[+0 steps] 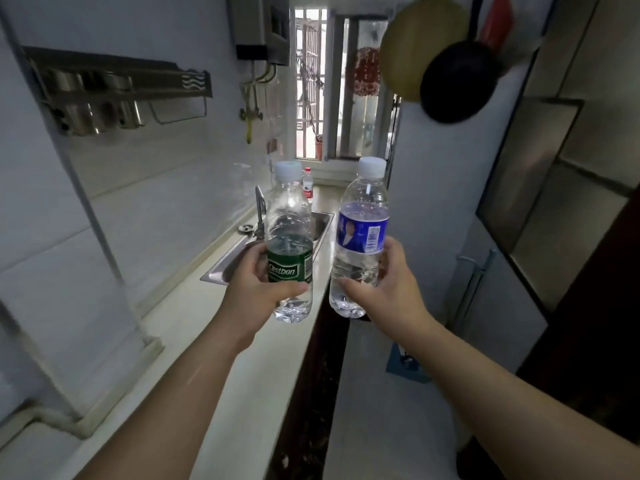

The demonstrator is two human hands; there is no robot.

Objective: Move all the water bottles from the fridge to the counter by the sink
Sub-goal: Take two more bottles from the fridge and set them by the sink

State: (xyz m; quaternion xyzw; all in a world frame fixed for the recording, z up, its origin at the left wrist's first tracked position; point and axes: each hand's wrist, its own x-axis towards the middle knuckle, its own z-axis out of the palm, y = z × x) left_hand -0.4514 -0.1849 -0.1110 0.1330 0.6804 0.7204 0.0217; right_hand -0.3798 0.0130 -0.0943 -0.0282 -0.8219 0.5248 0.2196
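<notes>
Item: green-label bottle (289, 237), upright, left hand (258, 289) wrapping its label band, hovering above the counter (221, 358) just before the sink (322, 220).
Item: blue-label bottle (362, 237), upright, right hand (388, 289) curling round its lower body, hanging right of the sink, past the counter edge.
Handling: both are being carried; best lowering each flat-bottomed beside the sink.
Also: red-label bottle (307, 185) standing behind the sink.
Setting: pale counter, tiled wall, window (311, 88) beyond the sink.

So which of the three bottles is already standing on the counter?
The small red-labelled bottle beyond the sink; the green-labelled and blue-labelled ones are hand-held.
</notes>
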